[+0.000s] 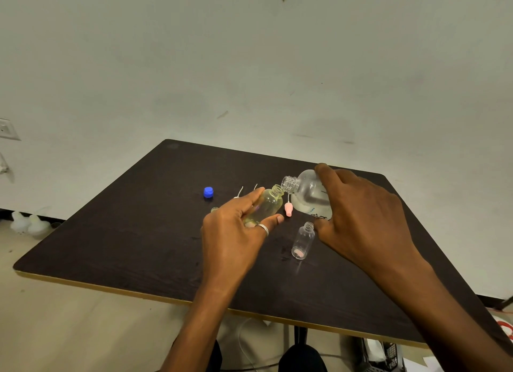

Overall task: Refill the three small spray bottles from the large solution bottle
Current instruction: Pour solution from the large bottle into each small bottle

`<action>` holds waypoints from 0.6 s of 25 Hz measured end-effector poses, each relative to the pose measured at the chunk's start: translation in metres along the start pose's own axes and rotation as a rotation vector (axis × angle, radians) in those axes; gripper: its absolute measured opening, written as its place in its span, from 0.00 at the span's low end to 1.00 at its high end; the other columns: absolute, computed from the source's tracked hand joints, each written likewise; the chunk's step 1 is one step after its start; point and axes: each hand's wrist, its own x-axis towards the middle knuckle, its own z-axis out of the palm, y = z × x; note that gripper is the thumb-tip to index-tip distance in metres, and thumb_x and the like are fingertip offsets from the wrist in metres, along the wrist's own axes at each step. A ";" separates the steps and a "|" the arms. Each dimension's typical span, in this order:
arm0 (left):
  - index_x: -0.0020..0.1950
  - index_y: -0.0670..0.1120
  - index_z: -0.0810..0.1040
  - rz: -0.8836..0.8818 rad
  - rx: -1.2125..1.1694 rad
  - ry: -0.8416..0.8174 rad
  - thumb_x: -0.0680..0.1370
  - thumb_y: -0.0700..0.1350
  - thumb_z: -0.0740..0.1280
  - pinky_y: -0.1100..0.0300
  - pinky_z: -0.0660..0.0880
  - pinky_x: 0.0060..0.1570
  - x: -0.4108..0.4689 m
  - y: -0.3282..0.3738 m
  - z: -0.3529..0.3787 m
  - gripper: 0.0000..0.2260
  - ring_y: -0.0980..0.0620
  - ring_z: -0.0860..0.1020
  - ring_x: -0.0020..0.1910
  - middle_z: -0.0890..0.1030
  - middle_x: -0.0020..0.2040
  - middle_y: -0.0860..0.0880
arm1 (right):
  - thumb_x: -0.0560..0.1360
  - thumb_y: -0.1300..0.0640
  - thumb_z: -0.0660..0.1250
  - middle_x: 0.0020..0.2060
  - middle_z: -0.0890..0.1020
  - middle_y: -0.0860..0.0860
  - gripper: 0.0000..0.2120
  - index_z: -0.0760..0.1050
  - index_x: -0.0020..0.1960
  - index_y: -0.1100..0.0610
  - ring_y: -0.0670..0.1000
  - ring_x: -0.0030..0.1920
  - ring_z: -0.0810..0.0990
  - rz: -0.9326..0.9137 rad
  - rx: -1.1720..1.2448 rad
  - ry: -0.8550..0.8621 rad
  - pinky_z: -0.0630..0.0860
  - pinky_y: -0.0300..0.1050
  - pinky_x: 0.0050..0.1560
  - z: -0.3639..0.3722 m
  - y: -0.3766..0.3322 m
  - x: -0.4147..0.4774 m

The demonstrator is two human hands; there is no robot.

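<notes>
My left hand point(236, 232) holds a small yellowish spray bottle point(265, 206) tilted, its open neck pointing up and right. My right hand point(358, 213) grips the large clear solution bottle point(308, 193), tipped to the left so that its open mouth sits just above the small bottle's neck. A second small clear bottle point(303, 241) stands uncapped on the dark table point(138, 246) between my hands. Part of a third small bottle point(214, 210) shows behind my left hand.
A blue cap point(208, 192) lies at the back left of the table. A pink spray top point(288, 208) lies between the two held bottles, and two white spray tops with tubes point(240, 192) lie behind my left hand. The table's front edge is near my forearms.
</notes>
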 end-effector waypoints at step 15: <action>0.65 0.53 0.80 -0.004 0.011 0.001 0.67 0.53 0.79 0.74 0.75 0.51 0.000 0.000 0.001 0.27 0.64 0.81 0.53 0.84 0.57 0.55 | 0.60 0.53 0.75 0.49 0.82 0.50 0.37 0.70 0.68 0.52 0.54 0.42 0.81 -0.024 -0.049 0.021 0.63 0.41 0.37 0.001 0.002 0.002</action>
